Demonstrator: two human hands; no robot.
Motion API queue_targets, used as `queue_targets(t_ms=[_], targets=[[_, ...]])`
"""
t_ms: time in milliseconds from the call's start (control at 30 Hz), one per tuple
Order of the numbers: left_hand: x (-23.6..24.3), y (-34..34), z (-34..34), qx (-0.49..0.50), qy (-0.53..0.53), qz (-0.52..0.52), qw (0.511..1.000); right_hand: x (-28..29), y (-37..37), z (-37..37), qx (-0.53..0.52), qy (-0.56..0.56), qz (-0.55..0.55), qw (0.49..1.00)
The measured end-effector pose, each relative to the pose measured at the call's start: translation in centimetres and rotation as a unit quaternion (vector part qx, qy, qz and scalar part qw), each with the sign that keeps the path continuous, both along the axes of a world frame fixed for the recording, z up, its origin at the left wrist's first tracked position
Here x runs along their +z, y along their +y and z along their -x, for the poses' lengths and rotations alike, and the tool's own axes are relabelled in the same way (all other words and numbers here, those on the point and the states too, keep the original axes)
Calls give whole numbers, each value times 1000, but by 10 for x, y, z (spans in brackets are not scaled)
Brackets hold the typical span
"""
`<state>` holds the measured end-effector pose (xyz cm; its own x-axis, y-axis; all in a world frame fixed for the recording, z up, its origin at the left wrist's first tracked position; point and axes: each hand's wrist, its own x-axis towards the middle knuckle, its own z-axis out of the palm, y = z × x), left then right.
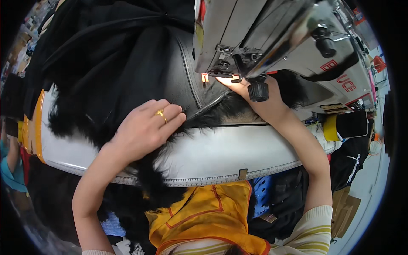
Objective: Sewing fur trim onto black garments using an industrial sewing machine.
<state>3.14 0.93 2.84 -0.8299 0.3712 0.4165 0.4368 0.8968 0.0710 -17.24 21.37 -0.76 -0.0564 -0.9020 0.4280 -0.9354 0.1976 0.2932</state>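
A black garment [140, 63] with smooth leather-like panels, a zipper-like seam and a shaggy black fur edge [208, 117] lies bunched under a sewing machine [272, 34]. My left hand [144, 125], a gold ring on one finger, is closed on the fur edge nearest me, its fingers bent and together. Lit by the machine's lamp, my right hand [267, 95] lies on the garment beside the presser foot. Its visible fingers stretch toward the needle area; the machine head and a black knob [258, 88] hide the rest.
The white machine table [212, 146] has a measuring tape [204, 178] along its front edge. A yellow-and-black roll-like object [342, 125] sits at its right end. Below is an orange apron [199, 208] over my lap. Another person's arm [13, 155] shows at far left.
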Motion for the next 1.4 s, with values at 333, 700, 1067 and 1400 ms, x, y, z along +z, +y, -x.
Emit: queue_targets(t_ms=[333, 700, 1067, 1400], targets=[[-22, -31, 53, -48, 32, 63, 996, 5, 8, 28, -131, 138, -19, 981], [-13, -26, 46, 39, -13, 25, 999, 16, 8, 13, -180, -3, -55, 982], [0, -28, 39, 18, -18, 29, 999, 22, -7, -7, 39, -136, -22, 990], [-15, -26, 45, -17, 50, 17, 998, 16, 30, 14, -27, -37, 3, 999]])
